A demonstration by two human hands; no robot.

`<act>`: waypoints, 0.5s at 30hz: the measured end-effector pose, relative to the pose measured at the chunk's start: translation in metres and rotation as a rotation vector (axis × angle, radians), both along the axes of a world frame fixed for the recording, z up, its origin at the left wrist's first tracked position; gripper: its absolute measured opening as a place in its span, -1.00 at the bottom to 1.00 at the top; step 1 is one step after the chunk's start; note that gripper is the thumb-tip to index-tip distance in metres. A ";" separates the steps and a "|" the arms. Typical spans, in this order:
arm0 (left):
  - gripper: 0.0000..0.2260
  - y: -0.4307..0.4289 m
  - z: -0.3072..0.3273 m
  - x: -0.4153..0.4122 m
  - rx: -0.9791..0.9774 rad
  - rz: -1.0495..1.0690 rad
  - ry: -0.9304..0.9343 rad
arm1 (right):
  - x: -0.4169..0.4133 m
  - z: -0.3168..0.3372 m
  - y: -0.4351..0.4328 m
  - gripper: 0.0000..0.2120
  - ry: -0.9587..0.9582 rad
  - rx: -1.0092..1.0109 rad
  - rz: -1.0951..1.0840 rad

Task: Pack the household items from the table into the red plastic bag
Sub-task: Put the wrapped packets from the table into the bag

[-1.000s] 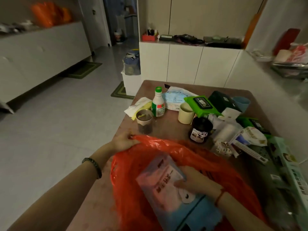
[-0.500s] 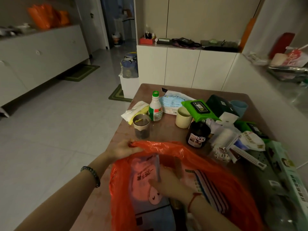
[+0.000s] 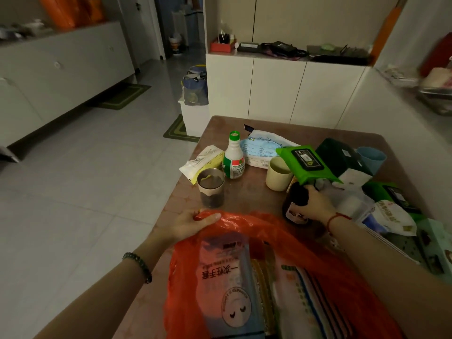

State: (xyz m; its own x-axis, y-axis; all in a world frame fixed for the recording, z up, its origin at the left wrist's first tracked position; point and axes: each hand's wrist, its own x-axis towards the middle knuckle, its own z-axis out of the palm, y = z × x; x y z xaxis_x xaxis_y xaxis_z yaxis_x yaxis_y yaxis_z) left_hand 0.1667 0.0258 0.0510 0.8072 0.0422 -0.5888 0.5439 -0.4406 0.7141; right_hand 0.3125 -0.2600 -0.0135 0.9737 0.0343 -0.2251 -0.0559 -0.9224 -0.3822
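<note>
- red bag nearest, at tabletop front edge, mouth open; translucent orange-red, glove pack + striped packs inside.
- L hand: grip pinches bag rim, thumb on top.
- R hand: grip curled round dark jar, just beyond bag.
- Crowding jar: cream cup, green wipes pack overlapping cup.
- Farther left: clear tumbler, green-cap bottle.

This is a home, some living or dining room. Low white cabinets stand at 12 o'clock, a long white sideboard at 10 o'clock, green mats lie on the tiled floor, and the table carries household goods (a bottle, a cup, wet wipes).
</note>
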 end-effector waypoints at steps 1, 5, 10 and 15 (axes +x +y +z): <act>-0.64 0.000 0.000 0.000 -0.003 0.007 -0.002 | 0.004 -0.004 0.001 -0.29 -0.013 -0.003 -0.015; -0.65 0.001 -0.003 0.001 0.020 0.044 -0.010 | 0.004 -0.002 0.006 -0.49 -0.075 -0.006 -0.046; -0.64 0.003 -0.007 0.000 0.019 0.069 -0.050 | -0.053 0.036 0.022 -0.39 -0.250 0.121 0.004; -0.58 0.000 0.000 -0.007 0.041 0.074 -0.105 | -0.147 0.108 0.035 -0.39 -0.451 0.845 -0.029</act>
